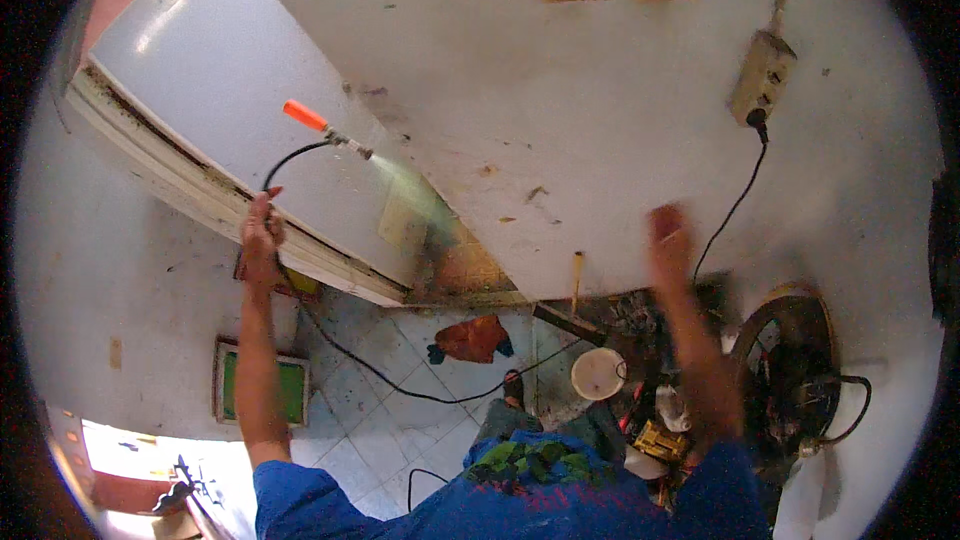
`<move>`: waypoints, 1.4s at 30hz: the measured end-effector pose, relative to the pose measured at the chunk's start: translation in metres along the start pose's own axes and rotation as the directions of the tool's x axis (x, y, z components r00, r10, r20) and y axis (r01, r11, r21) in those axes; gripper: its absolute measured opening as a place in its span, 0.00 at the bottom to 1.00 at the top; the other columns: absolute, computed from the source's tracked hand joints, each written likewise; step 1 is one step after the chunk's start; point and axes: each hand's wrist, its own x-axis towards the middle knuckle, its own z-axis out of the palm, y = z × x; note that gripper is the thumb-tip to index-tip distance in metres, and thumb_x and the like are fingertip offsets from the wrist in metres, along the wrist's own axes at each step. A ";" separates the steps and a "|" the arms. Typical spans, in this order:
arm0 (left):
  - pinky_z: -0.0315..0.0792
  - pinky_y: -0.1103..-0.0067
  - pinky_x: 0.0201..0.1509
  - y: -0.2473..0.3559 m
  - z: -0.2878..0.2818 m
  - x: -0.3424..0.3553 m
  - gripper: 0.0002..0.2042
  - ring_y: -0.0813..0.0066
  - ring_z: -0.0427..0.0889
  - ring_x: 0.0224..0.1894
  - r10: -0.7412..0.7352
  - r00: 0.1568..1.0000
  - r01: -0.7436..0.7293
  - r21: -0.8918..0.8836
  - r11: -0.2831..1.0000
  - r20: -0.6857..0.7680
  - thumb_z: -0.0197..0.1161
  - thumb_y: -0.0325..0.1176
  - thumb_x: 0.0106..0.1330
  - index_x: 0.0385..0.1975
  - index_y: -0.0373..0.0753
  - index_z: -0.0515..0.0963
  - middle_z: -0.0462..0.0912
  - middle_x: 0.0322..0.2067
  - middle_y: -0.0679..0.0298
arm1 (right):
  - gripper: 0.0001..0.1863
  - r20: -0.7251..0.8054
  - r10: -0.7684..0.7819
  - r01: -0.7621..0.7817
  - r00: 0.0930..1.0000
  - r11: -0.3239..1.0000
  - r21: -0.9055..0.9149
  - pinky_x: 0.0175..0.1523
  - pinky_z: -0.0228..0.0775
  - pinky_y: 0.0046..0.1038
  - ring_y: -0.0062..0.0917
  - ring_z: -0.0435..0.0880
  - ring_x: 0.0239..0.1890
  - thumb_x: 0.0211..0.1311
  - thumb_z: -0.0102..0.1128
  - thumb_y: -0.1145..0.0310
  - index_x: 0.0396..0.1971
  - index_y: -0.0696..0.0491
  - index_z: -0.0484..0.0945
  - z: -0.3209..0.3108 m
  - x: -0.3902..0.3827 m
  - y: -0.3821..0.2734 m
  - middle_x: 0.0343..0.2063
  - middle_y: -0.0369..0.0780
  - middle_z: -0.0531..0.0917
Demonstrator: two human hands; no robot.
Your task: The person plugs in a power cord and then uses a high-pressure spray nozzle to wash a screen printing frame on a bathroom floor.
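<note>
My left hand (262, 225) grips a black hose (385, 382) that loops up to a spray wand (352, 144) with an orange handle. The wand is in front of a pale door panel (200, 60), with a pale spray or mist (400, 180) coming from its tip toward the lower right. My right hand (668, 240) is raised at the right in front of the white wall (590, 140); it is blurred by motion, and I cannot tell whether it holds anything.
Below are a tiled floor (400, 440), a rust-coloured cloth (470, 338), a white bucket (598, 374), a wooden-handled tool (577, 275), a yellow power tool (660, 440) and a dark wheel-like object (780, 370). A green-centred frame (225, 385) leans left. A power strip (762, 75) hangs right.
</note>
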 end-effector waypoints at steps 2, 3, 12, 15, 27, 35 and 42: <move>0.54 0.91 0.21 -0.022 -0.048 -0.021 0.19 0.93 0.55 0.19 0.049 0.996 -0.054 -0.058 0.997 -0.077 0.50 0.46 0.74 0.51 0.38 0.75 0.58 0.21 0.82 | 0.25 0.645 -0.137 -0.512 0.752 0.495 0.702 0.56 0.69 0.38 0.35 0.79 0.49 0.67 0.54 0.55 0.53 0.60 0.71 0.071 -0.064 -0.200 0.51 0.48 0.78; 0.55 0.90 0.22 -0.031 -0.049 -0.028 0.19 0.93 0.57 0.21 0.092 0.994 -0.098 -0.109 0.989 -0.058 0.50 0.46 0.74 0.51 0.38 0.75 0.60 0.21 0.81 | 0.30 0.843 -0.176 -0.809 0.509 0.237 0.538 0.52 0.73 0.37 0.29 0.83 0.45 0.66 0.57 0.51 0.56 0.62 0.69 0.076 -0.090 -0.283 0.50 0.46 0.79; 0.72 0.72 0.42 -0.201 0.015 -0.158 0.20 0.67 0.79 0.37 0.149 0.987 -0.110 0.442 0.890 -0.054 0.54 0.46 0.70 0.47 0.33 0.75 0.81 0.35 0.55 | 0.24 0.921 0.111 -0.911 0.374 -0.143 0.388 0.30 0.71 0.26 0.23 0.80 0.30 0.65 0.56 0.47 0.47 0.53 0.76 0.208 0.043 -0.543 0.23 0.36 0.78; 0.70 0.70 0.52 -0.302 -0.057 -0.156 0.28 0.61 0.78 0.48 -0.226 0.945 0.212 0.085 0.974 0.235 0.49 0.55 0.70 0.56 0.34 0.71 0.80 0.43 0.51 | 0.18 0.809 0.156 -0.796 0.566 0.360 0.487 0.27 0.68 0.30 0.22 0.76 0.26 0.67 0.54 0.56 0.48 0.53 0.76 0.264 -0.003 -0.568 0.23 0.36 0.77; 0.70 0.63 0.58 -0.306 -0.138 0.096 0.31 0.57 0.72 0.60 -0.566 0.272 0.839 0.097 0.536 0.778 0.40 0.58 0.73 0.65 0.39 0.62 0.73 0.59 0.53 | 0.33 0.546 -0.124 -0.193 0.828 0.852 0.486 0.44 0.73 0.47 0.53 0.80 0.42 0.69 0.49 0.60 0.68 0.55 0.52 0.311 -0.110 -0.597 0.40 0.56 0.80; 0.68 0.65 0.37 -0.286 -0.070 0.123 0.15 0.79 0.61 0.18 -0.624 0.603 0.787 -0.240 0.568 0.497 0.47 0.50 0.74 0.28 0.50 0.68 0.60 0.16 0.74 | 0.15 0.049 0.251 -0.256 0.967 0.942 0.216 0.53 0.68 0.35 0.37 0.76 0.48 0.67 0.54 0.62 0.47 0.56 0.75 0.281 -0.218 -0.269 0.42 0.46 0.79; 0.65 0.69 0.30 -0.309 -0.054 0.160 0.16 0.78 0.65 0.19 -0.458 0.764 0.588 -0.198 0.784 0.455 0.46 0.50 0.74 0.28 0.49 0.68 0.65 0.17 0.72 | 0.17 -0.418 0.860 -0.947 0.292 0.322 0.002 0.45 0.68 0.39 0.35 0.78 0.39 0.71 0.44 0.58 0.48 0.55 0.72 0.054 -0.351 0.085 0.43 0.45 0.77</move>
